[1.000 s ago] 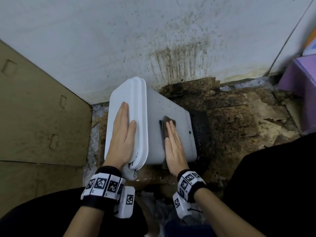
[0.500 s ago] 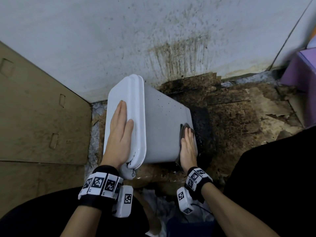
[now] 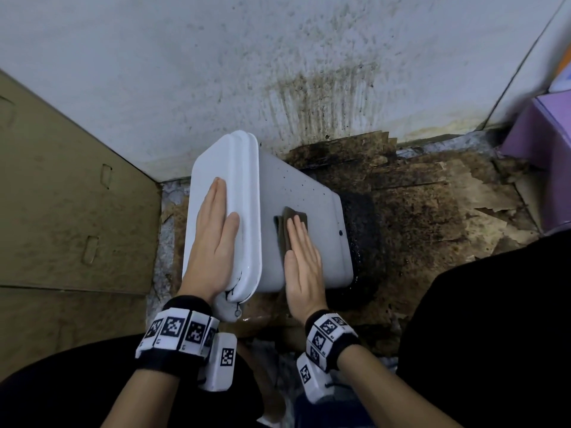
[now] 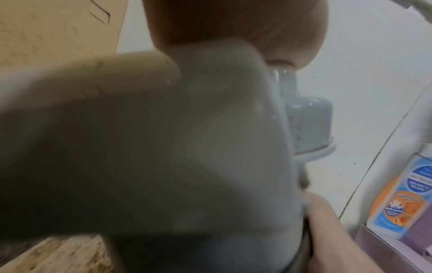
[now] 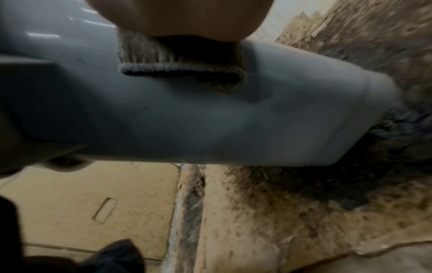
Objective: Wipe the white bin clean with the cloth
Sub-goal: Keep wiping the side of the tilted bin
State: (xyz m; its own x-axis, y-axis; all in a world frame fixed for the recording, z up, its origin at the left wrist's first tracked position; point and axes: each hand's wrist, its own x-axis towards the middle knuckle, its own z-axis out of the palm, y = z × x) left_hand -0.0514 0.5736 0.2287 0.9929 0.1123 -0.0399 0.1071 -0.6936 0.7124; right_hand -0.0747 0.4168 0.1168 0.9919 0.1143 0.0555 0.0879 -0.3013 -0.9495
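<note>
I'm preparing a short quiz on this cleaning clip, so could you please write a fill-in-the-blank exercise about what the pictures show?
1. The right hand presses the ____ flat against the side of the white bin.
2. The left hand rests flat on the bin's ____.
3. The bin lies tipped on its ____.
4. The wall behind the bin is streaked with dark ____.

Missing words: cloth; lid; side; stains
</note>
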